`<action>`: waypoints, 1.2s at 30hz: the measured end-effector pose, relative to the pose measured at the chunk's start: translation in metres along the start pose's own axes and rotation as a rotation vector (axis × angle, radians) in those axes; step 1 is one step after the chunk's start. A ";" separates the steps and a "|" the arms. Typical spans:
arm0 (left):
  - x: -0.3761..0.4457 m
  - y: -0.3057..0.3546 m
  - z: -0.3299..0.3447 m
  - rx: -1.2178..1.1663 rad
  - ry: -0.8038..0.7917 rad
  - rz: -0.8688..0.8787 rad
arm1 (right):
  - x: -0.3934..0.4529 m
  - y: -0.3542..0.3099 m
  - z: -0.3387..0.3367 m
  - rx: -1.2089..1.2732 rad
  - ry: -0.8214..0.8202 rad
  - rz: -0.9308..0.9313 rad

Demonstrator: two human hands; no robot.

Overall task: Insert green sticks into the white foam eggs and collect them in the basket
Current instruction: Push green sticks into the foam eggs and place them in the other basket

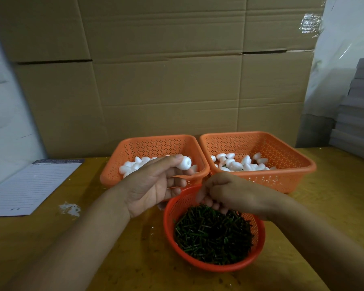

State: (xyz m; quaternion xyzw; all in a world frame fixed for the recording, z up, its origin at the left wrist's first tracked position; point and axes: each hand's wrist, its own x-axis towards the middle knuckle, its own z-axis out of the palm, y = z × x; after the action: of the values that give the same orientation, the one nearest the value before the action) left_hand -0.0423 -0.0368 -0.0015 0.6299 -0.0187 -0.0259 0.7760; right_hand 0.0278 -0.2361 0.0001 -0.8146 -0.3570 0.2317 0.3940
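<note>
Eggs (243, 163) with sticks already lie in your right basket (290, 164); many plain ones remain. Your left hand (153, 185) pinches one egg (184, 163); your right hand (225, 191) curls over the sticks (212, 238), grip unclear.

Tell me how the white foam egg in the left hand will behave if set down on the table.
The foam egg is rounded, so it would probably roll on the flat table. The left hand holds it with just fingertips, so it seems very light. White crumbs on the table hint that the foam flakes easily.
</note>
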 end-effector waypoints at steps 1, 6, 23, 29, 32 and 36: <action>0.000 0.000 0.000 -0.006 -0.002 0.002 | -0.002 -0.001 -0.002 0.031 -0.018 0.003; 0.000 0.000 0.000 -0.025 0.005 0.001 | -0.002 -0.001 -0.013 0.334 0.092 -0.078; -0.001 -0.003 -0.001 -0.008 -0.015 0.050 | -0.010 -0.013 -0.016 0.379 0.322 -0.240; -0.003 -0.002 0.000 0.009 -0.013 0.045 | -0.009 -0.014 -0.016 0.366 0.400 -0.306; -0.004 -0.001 0.002 0.056 -0.009 0.044 | -0.009 -0.014 -0.016 0.325 0.411 -0.314; -0.004 -0.001 0.004 0.055 0.009 0.050 | -0.009 -0.016 -0.015 0.277 0.433 -0.328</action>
State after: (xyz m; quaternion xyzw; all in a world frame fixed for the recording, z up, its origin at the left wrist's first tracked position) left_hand -0.0471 -0.0409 -0.0015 0.6503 -0.0316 -0.0029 0.7590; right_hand 0.0252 -0.2434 0.0223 -0.7150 -0.3563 0.0324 0.6006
